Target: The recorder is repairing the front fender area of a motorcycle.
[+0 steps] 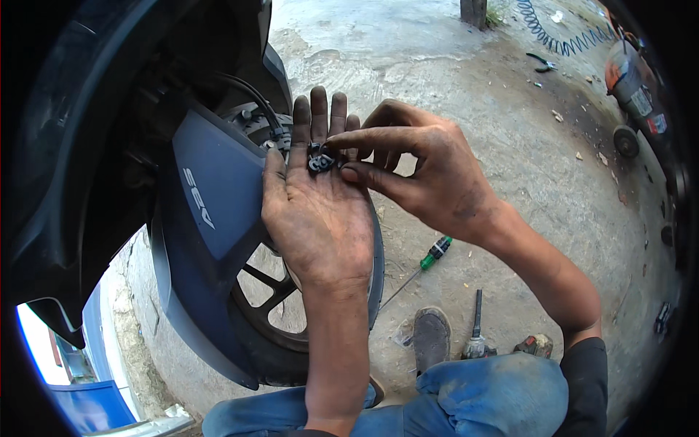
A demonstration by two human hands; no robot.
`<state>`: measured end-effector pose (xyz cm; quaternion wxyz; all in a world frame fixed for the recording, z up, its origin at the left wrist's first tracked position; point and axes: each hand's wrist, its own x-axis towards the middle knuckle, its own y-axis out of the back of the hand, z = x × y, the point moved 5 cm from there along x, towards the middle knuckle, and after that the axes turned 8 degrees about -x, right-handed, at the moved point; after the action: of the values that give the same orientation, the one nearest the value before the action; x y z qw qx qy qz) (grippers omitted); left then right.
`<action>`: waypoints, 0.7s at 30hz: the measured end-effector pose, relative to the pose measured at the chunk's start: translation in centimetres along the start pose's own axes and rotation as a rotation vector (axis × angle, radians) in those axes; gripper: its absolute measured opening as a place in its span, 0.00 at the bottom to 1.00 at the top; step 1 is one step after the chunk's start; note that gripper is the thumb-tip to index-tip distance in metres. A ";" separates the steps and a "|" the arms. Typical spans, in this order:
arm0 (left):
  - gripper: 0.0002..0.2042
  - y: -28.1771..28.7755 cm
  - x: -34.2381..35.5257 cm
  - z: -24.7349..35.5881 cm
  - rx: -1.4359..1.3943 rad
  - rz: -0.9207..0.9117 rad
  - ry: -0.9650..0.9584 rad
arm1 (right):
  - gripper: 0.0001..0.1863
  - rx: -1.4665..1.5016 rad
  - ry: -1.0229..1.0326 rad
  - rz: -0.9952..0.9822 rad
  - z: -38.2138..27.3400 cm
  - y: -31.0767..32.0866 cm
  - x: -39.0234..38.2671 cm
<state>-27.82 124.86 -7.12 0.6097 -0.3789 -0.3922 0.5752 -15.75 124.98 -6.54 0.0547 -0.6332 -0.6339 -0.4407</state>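
Observation:
My left hand is held palm up beside the front wheel, its fingers stretched out flat. A small cluster of black parts, which look like bolts, lies across the base of its fingers. From the right, my right hand reaches over them. Its index fingertip touches the parts, while the thumb tip rests near the left hand's palm edge with a gap between the two. Just behind my left hand is a motorbike's dark blue front fender, above a black-spoked wheel. My left hand and forearm hide part of the wheel.
A green and black screwdriver lies on the concrete, near a tool with a long dark shaft by my shoe. Farther off are pliers, a blue coiled hose and an orange wheeled tank.

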 end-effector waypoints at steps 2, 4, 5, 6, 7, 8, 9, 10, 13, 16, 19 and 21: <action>0.27 0.5 -0.2 -0.1 -0.032 -0.021 0.007 | 0.14 0.136 -0.110 -0.036 0.4 -0.3 -0.3; 0.28 0.9 -0.2 -0.5 -0.072 -0.046 -0.001 | 0.14 0.145 -0.121 -0.009 0.8 -0.3 -1.1; 0.28 1.2 -0.2 -0.7 -0.076 -0.049 0.001 | 0.15 0.159 -0.127 0.023 1.0 -0.3 -1.6; 0.28 1.5 -0.1 -1.0 -0.085 -0.055 0.012 | 0.15 0.146 -0.133 0.021 1.1 -0.3 -2.2; 0.28 1.9 0.0 -1.3 -0.094 -0.054 0.021 | 0.15 0.176 -0.178 0.030 1.3 -0.4 -2.7; 0.29 2.3 0.0 -1.4 -0.105 -0.057 0.026 | 0.16 0.207 -0.221 0.040 1.5 -0.6 -3.3; 0.29 2.2 -0.1 -1.6 -0.111 -0.068 0.032 | 0.15 0.218 -0.233 0.075 1.4 -0.4 -3.8; 0.29 1.9 -0.1 -1.7 -0.114 -0.075 0.039 | 0.15 0.210 -0.233 0.083 1.2 -0.3 -4.1; 0.28 1.7 -0.1 -1.7 -0.176 -0.110 0.063 | 0.15 0.228 -0.260 0.150 1.2 -0.4 -4.7; 0.29 2.2 0.1 -1.2 -0.131 -0.092 0.072 | 0.15 0.149 -0.225 0.187 0.7 -0.7 -4.0; 0.30 2.5 0.2 -0.6 -0.123 -0.107 0.043 | 0.16 0.043 -0.080 0.197 0.0 -0.9 -2.6; 0.31 2.5 0.1 -0.5 -0.117 -0.112 0.051 | 0.16 0.038 -0.075 0.198 -0.1 -1.5 -2.1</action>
<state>-28.40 125.06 -9.56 0.6276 -0.4056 -0.4302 0.5065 -16.63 123.62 -8.53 0.0861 -0.7076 -0.5782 -0.3970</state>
